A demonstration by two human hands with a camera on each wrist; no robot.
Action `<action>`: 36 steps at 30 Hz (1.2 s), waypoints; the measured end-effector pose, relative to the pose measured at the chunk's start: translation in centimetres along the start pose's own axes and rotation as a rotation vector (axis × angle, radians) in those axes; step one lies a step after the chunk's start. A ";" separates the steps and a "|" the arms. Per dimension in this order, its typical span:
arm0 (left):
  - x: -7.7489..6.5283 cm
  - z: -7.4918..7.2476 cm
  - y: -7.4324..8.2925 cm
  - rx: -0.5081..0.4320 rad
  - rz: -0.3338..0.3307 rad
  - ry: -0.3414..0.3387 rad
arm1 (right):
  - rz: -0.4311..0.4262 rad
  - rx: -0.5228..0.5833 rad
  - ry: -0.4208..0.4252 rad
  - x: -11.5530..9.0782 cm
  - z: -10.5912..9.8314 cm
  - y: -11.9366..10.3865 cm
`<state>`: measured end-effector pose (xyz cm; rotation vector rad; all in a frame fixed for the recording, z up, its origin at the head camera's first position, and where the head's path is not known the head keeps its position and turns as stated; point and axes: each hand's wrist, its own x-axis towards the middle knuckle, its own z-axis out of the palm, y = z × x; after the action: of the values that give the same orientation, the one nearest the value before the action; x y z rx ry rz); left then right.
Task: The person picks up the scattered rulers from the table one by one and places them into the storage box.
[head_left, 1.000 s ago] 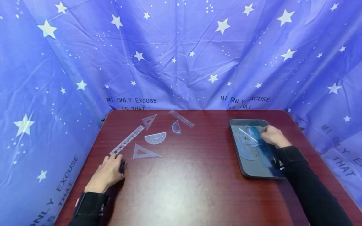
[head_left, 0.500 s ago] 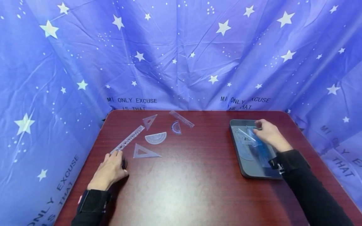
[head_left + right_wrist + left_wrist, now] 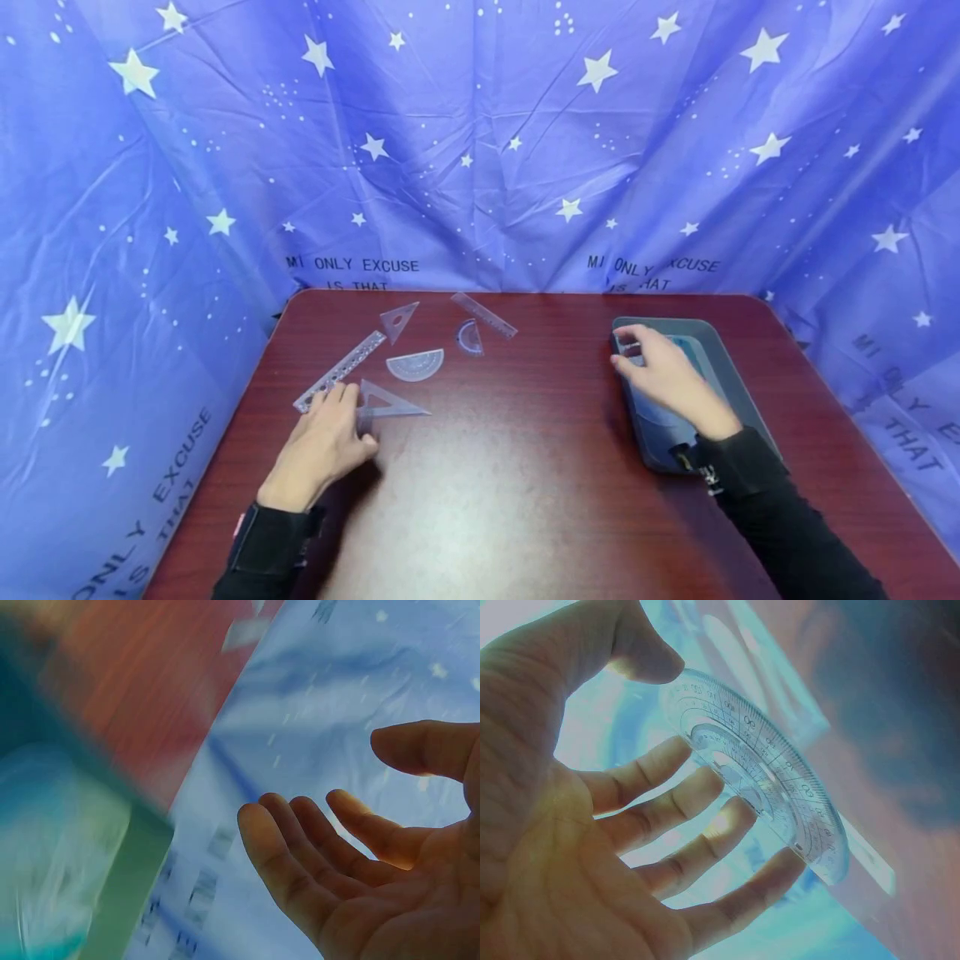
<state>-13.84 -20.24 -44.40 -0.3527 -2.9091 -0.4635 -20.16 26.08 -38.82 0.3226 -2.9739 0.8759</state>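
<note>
My left hand (image 3: pixel 318 446) hovers at the near left of the clear drawing tools, fingers loosely bent and holding nothing. Its fingertips overlap the left corner of a clear set square (image 3: pixel 401 407) and lie close to a long ruler (image 3: pixel 341 367). In the left wrist view a clear protractor (image 3: pixel 787 791) shows just beyond the fingertips. My right hand (image 3: pixel 671 379), thumb and fingers spread apart, is over the far left side of a grey tray (image 3: pixel 727 367). Nothing sits in its palm in the right wrist view. Bluish clear pieces (image 3: pixel 660 425) lie in the tray, partly hidden by this hand.
Farther back on the brown table (image 3: pixel 517 467) lie a small set square (image 3: pixel 397 321), a small protractor (image 3: pixel 468 337) and a short ruler (image 3: pixel 486 317). A blue star-patterned curtain (image 3: pixel 480 183) stands behind the table and at both sides.
My left hand has moved right, from the ruler's near end toward the larger set square. My right hand has shifted left across the tray, its thumb and fingers parting. The table pieces stay put.
</note>
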 end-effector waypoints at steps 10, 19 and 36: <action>2.4 0.7 7.2 -0.196 -0.059 -0.057 | -0.110 0.295 -0.067 -3.3 6.8 -4.8; 3.3 2.2 12.6 -0.432 -0.103 -0.031 | -0.174 0.714 -0.248 -5.2 13.5 -8.2; 2.6 3.6 18.4 -0.280 -0.095 0.207 | 0.126 0.918 0.106 -5.1 14.5 -9.9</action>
<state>-12.02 -1.50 -42.04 -0.1899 -2.6699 -0.8720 -12.62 11.13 -46.17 0.0807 -2.3090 2.1380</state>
